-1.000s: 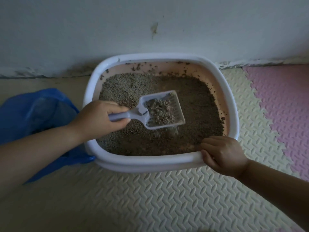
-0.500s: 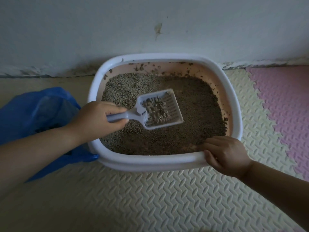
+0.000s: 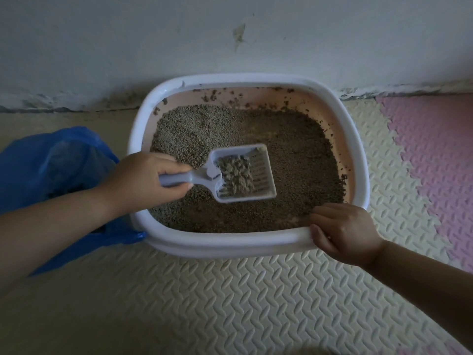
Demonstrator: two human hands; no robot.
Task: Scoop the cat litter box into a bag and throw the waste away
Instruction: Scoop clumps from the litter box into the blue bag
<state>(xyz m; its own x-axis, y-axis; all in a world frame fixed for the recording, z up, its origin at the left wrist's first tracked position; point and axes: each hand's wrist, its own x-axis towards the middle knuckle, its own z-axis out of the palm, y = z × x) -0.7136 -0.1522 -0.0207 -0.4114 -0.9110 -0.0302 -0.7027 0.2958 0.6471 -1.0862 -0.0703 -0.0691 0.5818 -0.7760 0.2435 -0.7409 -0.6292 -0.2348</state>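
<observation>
A white-rimmed litter box [image 3: 225, 245] with pink inner walls sits against the wall, filled with grey-brown litter [image 3: 294, 160]. My left hand [image 3: 143, 181] grips the handle of a pale lilac slotted scoop [image 3: 245, 172], held level just above the litter near the box's middle. A clump of litter lies in the scoop's pan. My right hand [image 3: 343, 230] grips the box's near right rim, fingers curled over the edge. A blue plastic bag [image 3: 51, 165] lies on the floor left of the box, partly hidden by my left forearm.
The box stands on cream embossed foam mats [image 3: 230, 298]; a pink mat [image 3: 435, 155] adjoins at the right. A white wall [image 3: 179, 47] with a grimy base runs directly behind the box. Bare floor shows behind the bag.
Loose litter has sifted out through the scoop's slots, leaving a smaller clump in the pan. Both hands have kept their holds; the scoop stays over the same spot.
</observation>
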